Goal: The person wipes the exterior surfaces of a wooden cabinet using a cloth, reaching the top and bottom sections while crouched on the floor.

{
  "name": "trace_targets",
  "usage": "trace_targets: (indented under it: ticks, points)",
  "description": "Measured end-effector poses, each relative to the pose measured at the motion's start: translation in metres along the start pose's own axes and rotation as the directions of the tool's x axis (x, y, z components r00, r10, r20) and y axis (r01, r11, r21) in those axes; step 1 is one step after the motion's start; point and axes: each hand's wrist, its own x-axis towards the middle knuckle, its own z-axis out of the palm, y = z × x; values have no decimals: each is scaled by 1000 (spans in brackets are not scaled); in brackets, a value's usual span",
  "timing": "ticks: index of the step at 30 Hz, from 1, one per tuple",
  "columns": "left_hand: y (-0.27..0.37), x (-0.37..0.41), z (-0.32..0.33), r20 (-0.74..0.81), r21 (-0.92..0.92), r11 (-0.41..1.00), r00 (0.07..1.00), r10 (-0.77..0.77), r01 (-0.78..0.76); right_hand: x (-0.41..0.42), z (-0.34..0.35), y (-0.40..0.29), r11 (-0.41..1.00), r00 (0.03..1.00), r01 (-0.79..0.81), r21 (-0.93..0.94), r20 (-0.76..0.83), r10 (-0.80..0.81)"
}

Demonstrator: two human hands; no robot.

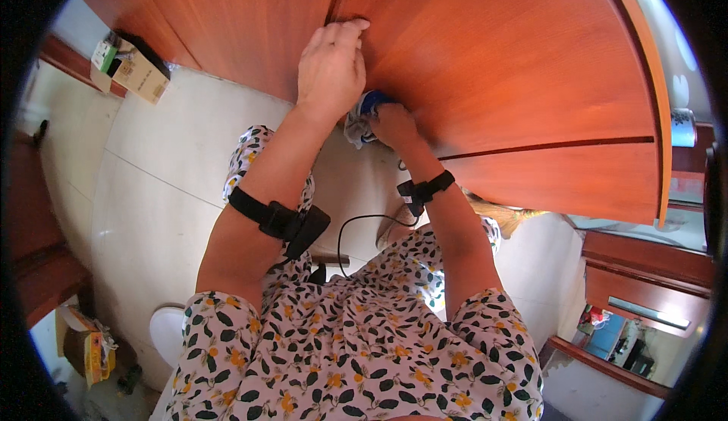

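My left hand [333, 68] rests against a reddish wooden cabinet door [500, 74], its fingertips beside the dark seam between two panels. Whether those fingers grip an edge is hidden. Lower and to the right, my right hand [394, 125] holds a crumpled white and blue cloth [359, 122] close to the bottom of the wood. Part of the cloth is covered by the fingers. Both forearms wear black straps with small devices, joined by a black cable [364, 216] that hangs between them.
An open cardboard box [139, 77] stands on the tiled floor [153, 193] at the far left. Straw broom bristles [500, 213] poke out below the cabinet on the right. Dark wooden furniture [40, 222] and a yellow box [94, 355] are at the left rim.
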Motion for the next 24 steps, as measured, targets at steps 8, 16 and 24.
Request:
trace_targets:
  ticks: [8,16,24]
  points:
    - [-11,1,-2,-42,-78,991,993,-109,105,-18,-179,-27,774,842,179,607,-501,199]
    - [1,-3,2,13,-110,989,995,-99,100,-20,-202,-29,572,643,433,697,-683,346]
    - [-4,-1,4,0,-90,992,997,-83,83,3,-108,-34,930,931,46,366,-353,92]
